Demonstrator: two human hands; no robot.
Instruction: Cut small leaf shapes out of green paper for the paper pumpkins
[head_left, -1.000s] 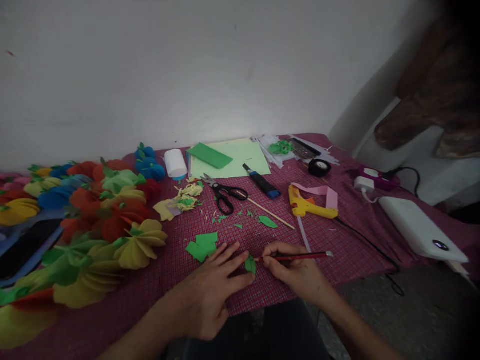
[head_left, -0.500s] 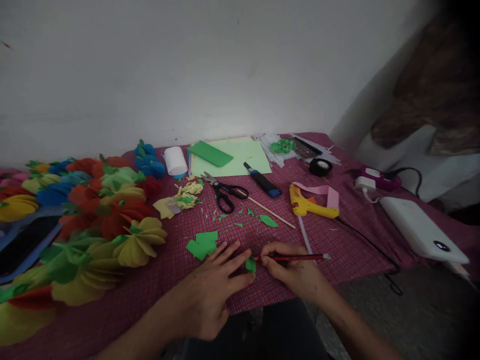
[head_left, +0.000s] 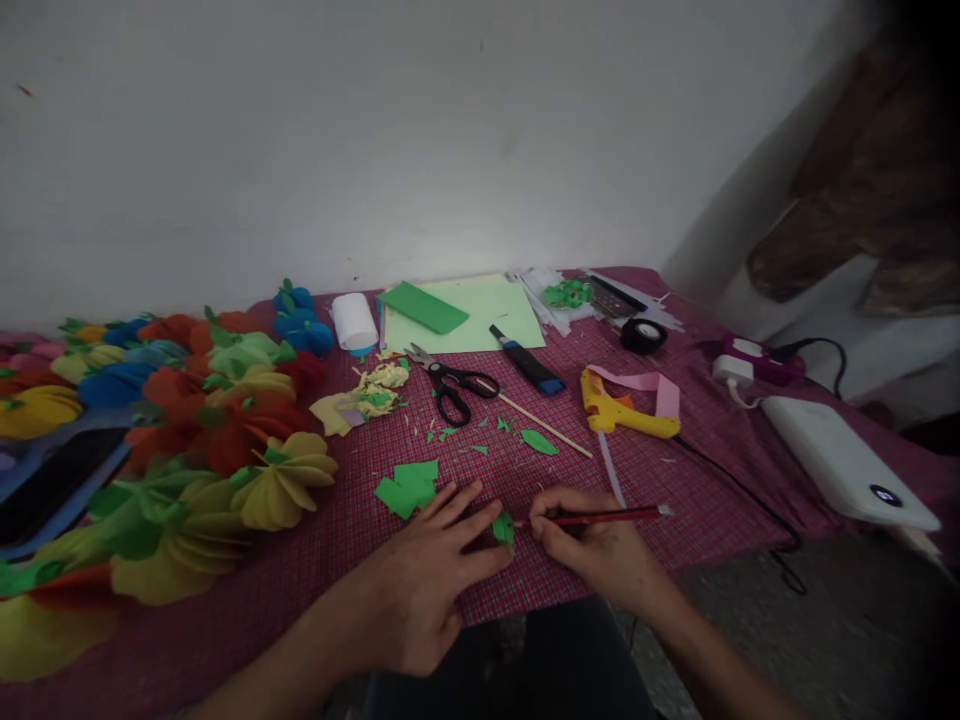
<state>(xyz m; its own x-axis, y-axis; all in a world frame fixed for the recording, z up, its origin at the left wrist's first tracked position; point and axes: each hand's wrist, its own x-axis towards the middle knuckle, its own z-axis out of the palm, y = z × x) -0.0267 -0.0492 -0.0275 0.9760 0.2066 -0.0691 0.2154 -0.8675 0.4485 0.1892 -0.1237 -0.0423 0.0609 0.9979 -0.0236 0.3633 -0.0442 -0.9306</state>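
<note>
My left hand (head_left: 439,565) lies flat with fingers spread, its thumb and forefinger on either side of a small green paper leaf (head_left: 503,528) on the cloth. In my right hand (head_left: 592,545) is a red and black pencil (head_left: 600,517), its tip at the leaf's right edge. Dark lines show faintly on the leaf. Green paper pieces (head_left: 407,487) lie just beyond my left fingertips. Another cut green leaf (head_left: 539,442) rests farther back, with small green scraps to its left.
Black scissors (head_left: 454,385), a wooden stick (head_left: 547,427), a cutter knife (head_left: 532,366) and a yellow glue gun (head_left: 630,415) lie beyond my hands. Colourful paper pumpkins (head_left: 225,400) crowd the left side. A white power bank (head_left: 847,465) sits at the right edge.
The pencil and my right hand have shifted slightly right. My left hand stays in place over the paper leaf, and the view has moved a little.
</note>
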